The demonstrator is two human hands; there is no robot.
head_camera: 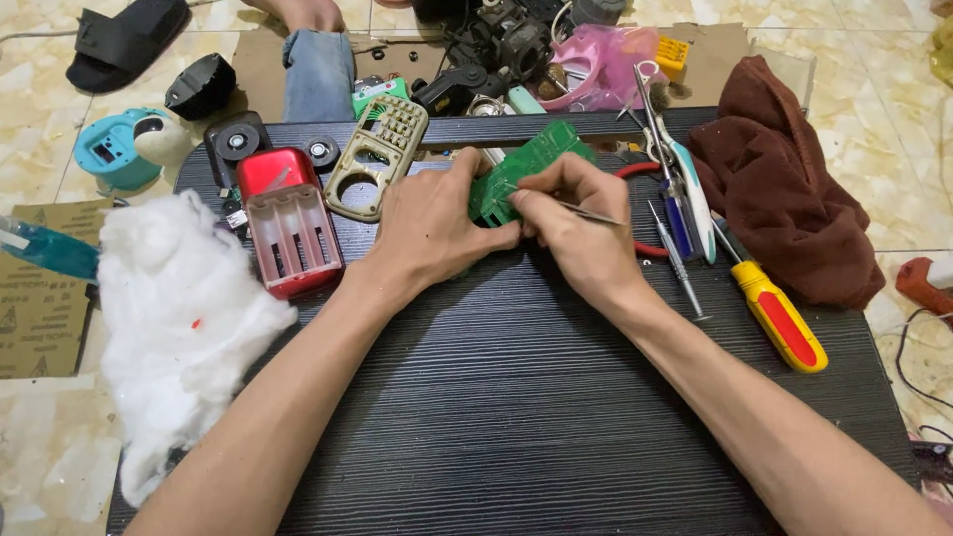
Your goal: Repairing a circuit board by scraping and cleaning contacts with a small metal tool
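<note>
Black tabletop [516, 397], circuit board [531, 164] between fingers [493, 238]

The near half of the black ribbed table [516, 417] lies bare between the two forearms, open to a hand. To the left, the white cotton wad [179, 318] and the red battery case [290, 223] crowd the edge. To the right, a yellow-handled screwdriver [779, 316], a thin screwdriver [677, 263] and the brown cloth [784, 189] bar the way. The far rim is packed with parts
</note>
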